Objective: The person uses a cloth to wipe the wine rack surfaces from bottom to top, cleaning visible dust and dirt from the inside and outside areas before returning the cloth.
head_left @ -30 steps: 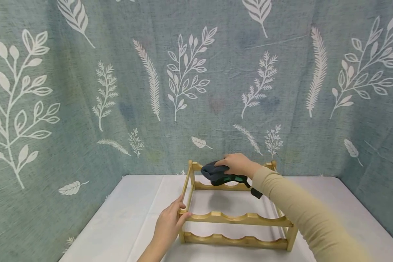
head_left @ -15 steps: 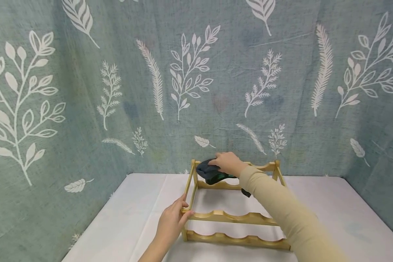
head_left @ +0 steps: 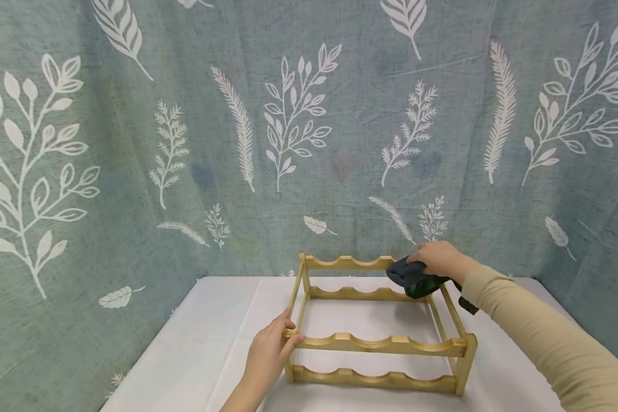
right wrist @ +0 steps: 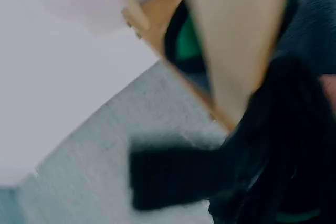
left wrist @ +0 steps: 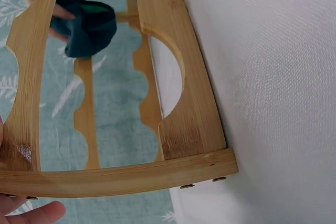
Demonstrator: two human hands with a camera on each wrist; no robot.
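A two-tier wooden wine rack (head_left: 376,344) with scalloped rails stands on the white table. My left hand (head_left: 268,352) grips its front left corner, thumb on the front rail and fingers over the side rail. At the back right of the rack, my right hand (head_left: 443,258) holds a dark blue-grey cloth item (head_left: 407,273) from above. Green shows on the cloth's underside, and a short black strap (head_left: 467,305) dangles from it. The cloth lies against the upper back rail near its right end. In the right wrist view, the blurred dark strap (right wrist: 173,178) hangs near the rack (right wrist: 149,14).
White cloth covers the table (head_left: 226,320) around the rack. Behind and at both sides hangs a green-blue curtain (head_left: 309,114) with white leaf prints. The rack's upper side rails and right front post (head_left: 465,363) stand up as edges.
After shifting slightly left along the back rail, my right hand has carried the cloth item to the right, to the rack's back right corner. My left hand keeps its hold on the rack.
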